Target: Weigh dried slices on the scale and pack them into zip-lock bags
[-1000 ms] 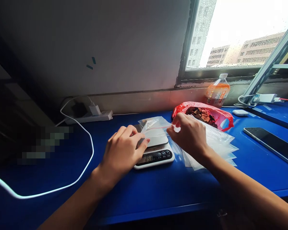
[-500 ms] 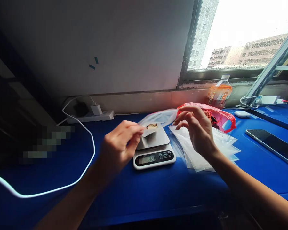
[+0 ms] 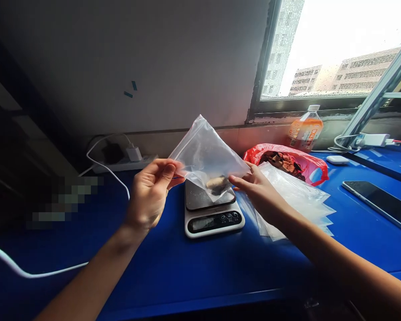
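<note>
Between my hands a clear plastic zip bag (image 3: 207,149) is held up by its edges, tilted with one corner upward. In its bottom corner lie a few tan and dark dried pieces (image 3: 216,183), too blurred to name. My left hand (image 3: 152,189) pinches the bag's left side near the zip strip. On the opposite side, my right hand (image 3: 255,183) is closed on the bag's edge beside the dried pieces. Directly below stands a white digital kitchen scale (image 3: 214,223) with a metal plate, partly covered by the bag; its display cannot be read.
Right of the scale lies a fanned stack of clear bags (image 3: 294,200). Behind it sits a red plastic bag (image 3: 316,167) of dried brown pieces. A drink bottle (image 3: 306,129), white earbud case (image 3: 337,159), phone (image 3: 381,203), power strip (image 3: 145,161) and white cable (image 3: 53,271) surround the workspace.
The zip bag has been lifted off the scale and tilted upright. My right hand has come down and taken its right edge; my left hand has turned, still pinching the left side.
</note>
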A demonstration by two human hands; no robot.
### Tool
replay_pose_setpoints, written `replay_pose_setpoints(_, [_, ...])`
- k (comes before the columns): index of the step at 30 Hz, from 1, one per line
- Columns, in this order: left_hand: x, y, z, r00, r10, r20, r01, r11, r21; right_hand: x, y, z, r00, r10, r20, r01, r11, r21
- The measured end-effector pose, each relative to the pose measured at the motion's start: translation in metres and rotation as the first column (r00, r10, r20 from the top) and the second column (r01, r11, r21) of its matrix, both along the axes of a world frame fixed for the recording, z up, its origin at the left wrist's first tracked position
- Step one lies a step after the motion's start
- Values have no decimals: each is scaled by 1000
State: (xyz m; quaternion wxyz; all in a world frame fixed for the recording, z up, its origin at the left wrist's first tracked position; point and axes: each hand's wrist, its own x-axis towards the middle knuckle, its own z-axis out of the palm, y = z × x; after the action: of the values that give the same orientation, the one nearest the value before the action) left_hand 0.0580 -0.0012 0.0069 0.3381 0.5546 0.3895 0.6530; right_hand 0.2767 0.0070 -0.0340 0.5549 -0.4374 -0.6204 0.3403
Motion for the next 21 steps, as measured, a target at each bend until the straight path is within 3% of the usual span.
replay_pose_setpoints(2, [-4,6,-4,999,-6,-52,3,999,-54,1,1,4,972,83,-220,-111,986,-121])
replay_pose_setpoints(5, [-14,19,-14,935,17,-355,-50,995,-85,3,3,8,929,97,-358,-137,987,-89])
replay_pose_setpoints(8, [-21,30,-26,751,85,-655,-121,993,-10,6,5,5,979,57,-195,-70,996,-61])
replay_pose_setpoints(11, [-22,34,-32,641,109,-760,-112,993,48,6,7,-1,999,37,34,-35,998,-54])
replay_pose_setpoints(13, [-20,32,-30,643,98,-760,-80,995,60,7,6,-2,997,50,57,-48,998,-29])
replay_pose_setpoints(18, [-18,22,-13,741,13,-671,12,999,32,9,-2,16,988,106,-111,-107,994,-1])
replay_pose_setpoints(21, [-19,17,-8,724,-17,-689,23,1000,-2,23,-8,28,987,45,-152,-45,999,8])
